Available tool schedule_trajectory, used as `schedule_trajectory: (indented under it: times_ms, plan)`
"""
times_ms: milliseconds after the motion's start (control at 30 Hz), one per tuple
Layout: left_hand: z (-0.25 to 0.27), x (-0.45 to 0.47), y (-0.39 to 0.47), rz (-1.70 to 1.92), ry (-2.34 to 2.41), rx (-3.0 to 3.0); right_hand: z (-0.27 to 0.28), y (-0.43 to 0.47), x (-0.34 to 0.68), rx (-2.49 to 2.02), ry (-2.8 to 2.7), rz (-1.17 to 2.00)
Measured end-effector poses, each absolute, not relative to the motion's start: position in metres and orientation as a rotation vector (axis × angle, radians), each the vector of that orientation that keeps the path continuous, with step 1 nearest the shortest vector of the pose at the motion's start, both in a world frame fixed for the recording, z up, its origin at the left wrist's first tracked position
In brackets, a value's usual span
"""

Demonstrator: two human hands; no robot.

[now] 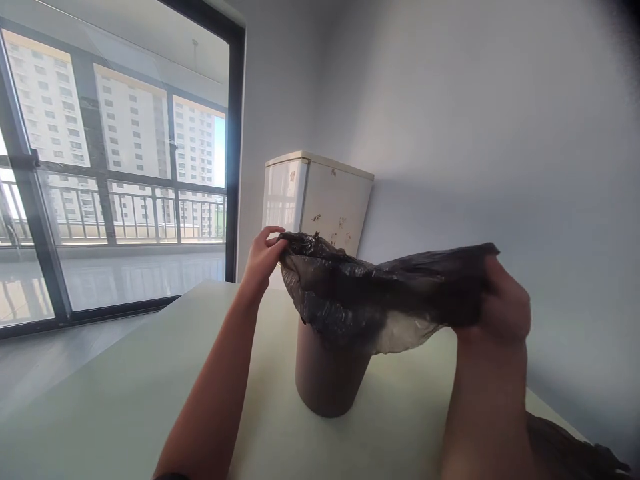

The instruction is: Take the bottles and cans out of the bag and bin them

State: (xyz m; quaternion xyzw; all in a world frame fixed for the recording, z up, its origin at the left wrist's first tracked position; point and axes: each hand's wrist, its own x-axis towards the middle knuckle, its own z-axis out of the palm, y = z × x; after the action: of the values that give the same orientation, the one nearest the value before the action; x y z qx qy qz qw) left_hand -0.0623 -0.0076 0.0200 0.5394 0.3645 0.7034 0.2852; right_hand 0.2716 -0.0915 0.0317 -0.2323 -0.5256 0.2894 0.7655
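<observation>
A thin black plastic trash bag [345, 293] is stretched sideways between my two hands, over the top of a dark brown trash can [330, 380]. My left hand [263, 257] pinches the bag's edge at the left, thumb against fingers. At the right, my right hand [505, 300] grips the other side of the bag, a little blurred. The bag hides the can's rim, so I cannot tell how far it reaches inside. The can stands upright on a pale greenish table [400, 413].
More crumpled black plastic [570, 447] lies at the table's lower right. Behind the table stands a white refrigerator [335, 200] with worn patches. A dark-framed sliding glass door [235, 147] is at the left, and a grey wall [475, 133] runs along the right.
</observation>
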Motion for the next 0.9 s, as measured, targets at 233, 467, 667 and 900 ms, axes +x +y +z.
schedule_trajectory:
  times_ms: [233,467,667,900]
  plan:
    - [0.027,-0.031,-0.044,2.373,1.057,1.784,0.036,-0.092,0.239,-0.522,-1.219,0.628]
    - [0.035,-0.001,-0.093,1.559,0.455,2.173,0.027,-0.092,0.206,-0.666,-1.209,0.712]
    - [0.029,0.015,-0.092,1.700,0.571,2.208,0.028,-0.110,0.189,-0.631,-1.659,0.838]
    - [0.030,0.009,-0.083,1.899,0.488,1.978,0.029,-0.105,0.200,-0.577,-1.580,1.014]
